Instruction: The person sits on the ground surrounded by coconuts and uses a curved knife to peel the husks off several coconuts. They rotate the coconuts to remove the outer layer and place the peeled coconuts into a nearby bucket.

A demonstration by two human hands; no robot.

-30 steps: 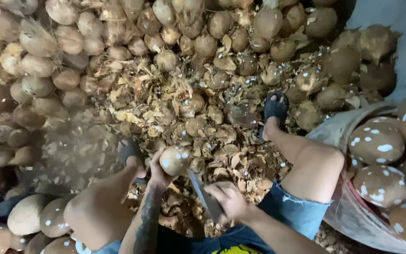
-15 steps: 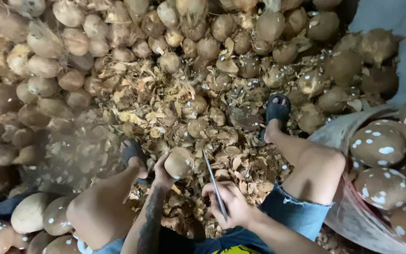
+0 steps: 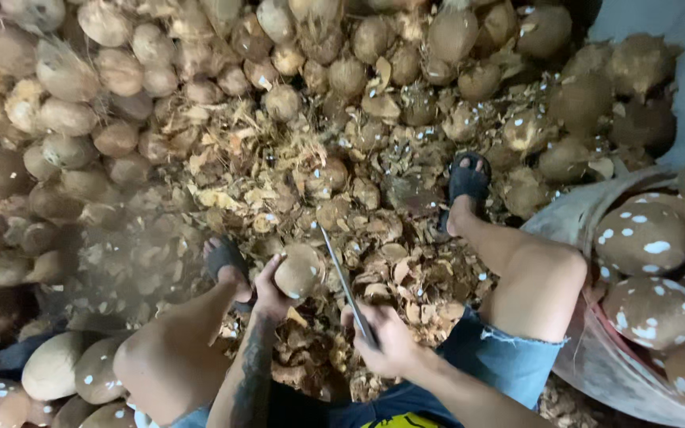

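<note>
A great heap of husked coconuts [image 3: 120, 95] is banking up across the far side, sloping down to a floor littered with brown shell chips [image 3: 279, 190], while a sack [image 3: 596, 349] of trimmed nuts is sitting at the right. Between sandalled feet, the left hand [image 3: 267, 289] is cupping a coconut [image 3: 299, 271], fingers wrapped closed beneath it. The right hand [image 3: 386, 341] is gripping a long knife [image 3: 342, 273] tight, blade raised beside the nut. Paring seems underway; another stroke likely needs the shell turned.
</note>
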